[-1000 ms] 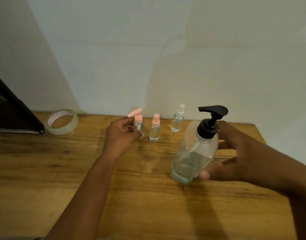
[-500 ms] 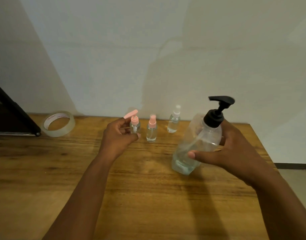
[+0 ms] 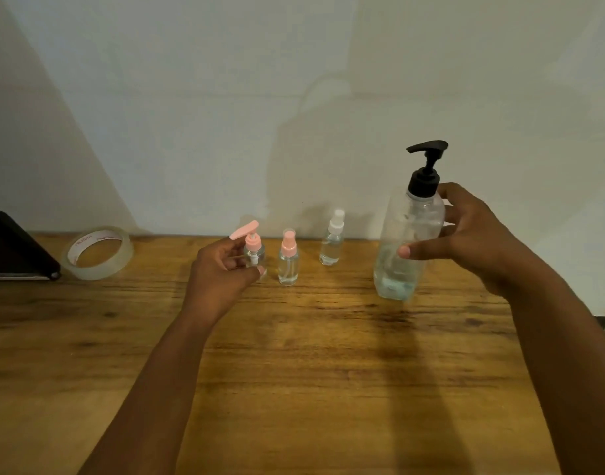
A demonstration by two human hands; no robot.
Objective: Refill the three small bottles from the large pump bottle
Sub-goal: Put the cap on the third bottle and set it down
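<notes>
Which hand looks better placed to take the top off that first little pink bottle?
The left hand, probably. Its fingers already curl round the pink pump bottle at the left end of the row, while the right hand is busy gripping the large bottle, some way off to the right.

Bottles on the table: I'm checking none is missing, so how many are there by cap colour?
Pink cap: 2, the pump-top bottle held by the left hand and the spray bottle
White cap: 1
Black cap: 1, the large pump bottle in the right hand
Total: 4
</notes>
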